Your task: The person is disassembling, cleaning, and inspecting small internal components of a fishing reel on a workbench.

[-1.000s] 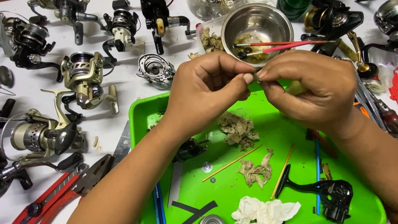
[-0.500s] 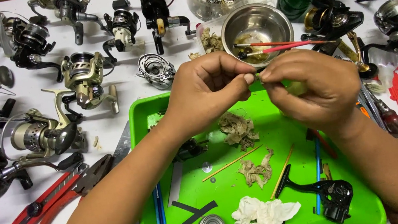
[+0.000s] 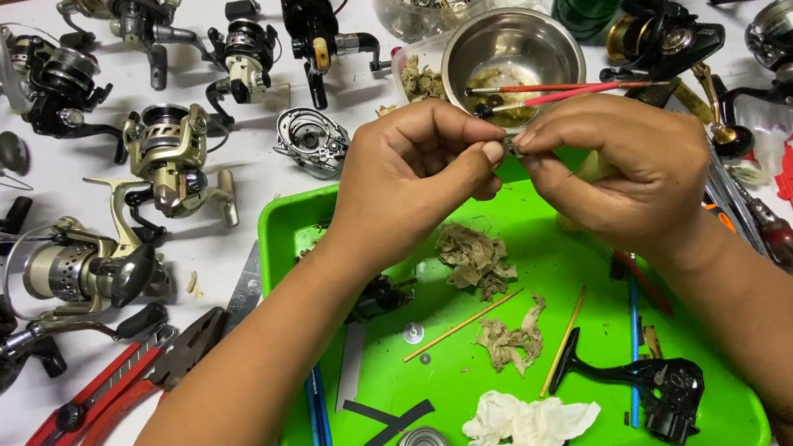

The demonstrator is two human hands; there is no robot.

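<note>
Both hands are meeting above the far edge of the green tray (image 3: 732, 414). The left hand (image 3: 416, 175) is pinching its thumb and fingers (image 3: 484, 154) shut on a small metal part (image 3: 512, 143), and the right hand (image 3: 621, 165) is closing its fingertips on the same piece from the other side, so the part is sitting right between the two sets of fingers, mostly hidden by them. What kind of part it is cannot be told.

Just beyond the fingers a steel bowl (image 3: 495, 39) is standing on the white tabletop (image 3: 250, 261), with red-handled brushes (image 3: 552, 91) lying across its rim. Below the fingers, crumpled dirty paper scraps (image 3: 474, 256) are lying in the tray, with a white tissue (image 3: 527, 424) and a black reel handle (image 3: 653, 383) nearer the person. Left of the fingers, several fishing reels (image 3: 84, 266) are resting on the tabletop near red pliers (image 3: 114, 389).
</note>
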